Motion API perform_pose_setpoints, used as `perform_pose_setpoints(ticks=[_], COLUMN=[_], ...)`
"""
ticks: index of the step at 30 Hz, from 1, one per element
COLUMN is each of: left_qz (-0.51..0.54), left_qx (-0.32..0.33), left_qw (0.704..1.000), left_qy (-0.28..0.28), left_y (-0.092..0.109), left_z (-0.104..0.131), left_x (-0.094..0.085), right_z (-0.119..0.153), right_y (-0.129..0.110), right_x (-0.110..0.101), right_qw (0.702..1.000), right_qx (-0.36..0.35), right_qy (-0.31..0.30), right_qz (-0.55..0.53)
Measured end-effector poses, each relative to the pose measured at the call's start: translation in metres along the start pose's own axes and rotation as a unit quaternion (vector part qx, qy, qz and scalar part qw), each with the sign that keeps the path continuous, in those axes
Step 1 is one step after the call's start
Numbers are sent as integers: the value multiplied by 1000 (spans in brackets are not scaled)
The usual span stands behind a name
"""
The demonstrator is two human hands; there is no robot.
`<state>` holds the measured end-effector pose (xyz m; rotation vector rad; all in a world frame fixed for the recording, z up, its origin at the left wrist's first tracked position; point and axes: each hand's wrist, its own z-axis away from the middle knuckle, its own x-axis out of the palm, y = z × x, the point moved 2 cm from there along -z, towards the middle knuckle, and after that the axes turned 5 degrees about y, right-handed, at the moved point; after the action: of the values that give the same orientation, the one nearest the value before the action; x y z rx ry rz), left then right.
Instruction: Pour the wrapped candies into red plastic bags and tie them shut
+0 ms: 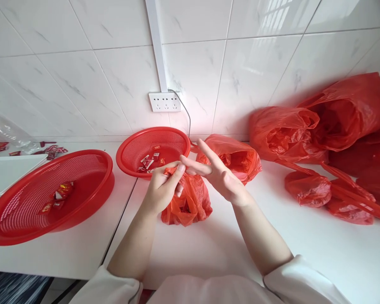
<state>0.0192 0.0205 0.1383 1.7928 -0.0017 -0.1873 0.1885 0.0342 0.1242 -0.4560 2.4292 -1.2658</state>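
Note:
A small red plastic bag stands on the white table in front of me, its top gathered upward. My left hand pinches the bag's top between thumb and fingers. Just to the right, my right hand has its fingers spread, the fingertips close to the left hand's; whether they touch the plastic I cannot tell. Behind the hands sits a red perforated basket with several small wrapped sweets in it. What the small bag contains is mostly hidden.
At the left a larger red basket holds a few wrapped sweets, beside a white tray. Behind the right hand lies an open red bag. More red bags crowd the right side. A wall socket has a cable.

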Motion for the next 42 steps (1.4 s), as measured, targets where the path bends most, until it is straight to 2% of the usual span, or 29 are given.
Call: perform_pose_setpoints(ticks=[2,5,10,13,21,26,29,32,36,40,42], left_qz=[-1,-32,-104,-125,-106,-121,-146,-157,-102,-42,-21], left_qx=[9,57,115,127,83,104,130,125,94,68,59], left_qw=[1000,998,987,983,991,987,981,979,987,984,984], left_qy=[4,14,38,40,10,2,-20,-41,-84,-162,-165], left_y=[-2,-4,-5,-6,-9,-6,-4,-4,-3,-3,-4], left_z=[-1,-1,-1,-2,-4,-3,-3,-4,-5,-4,-4], left_x=[-3,-6,-7,-9,-16,-15,-14,-14,-14,-8,-6], right_z=[1,2,1,1,2,1,1,2,2,0,-1], right_y=[-1,-6,-9,-8,-5,-3,-5,-9,-9,0,6], right_x=[2,8,18,20,14,15,16,12,2,0,1], right_qw=[999,993,953,935,977,973,972,978,990,992,990], right_qx=[-2,-53,-140,-162,-110,-106,-106,-90,-25,-17,-7], right_qy=[8,12,1,-10,-19,-5,-3,2,44,83,121], right_qz=[33,105,270,316,183,205,211,188,132,94,76])
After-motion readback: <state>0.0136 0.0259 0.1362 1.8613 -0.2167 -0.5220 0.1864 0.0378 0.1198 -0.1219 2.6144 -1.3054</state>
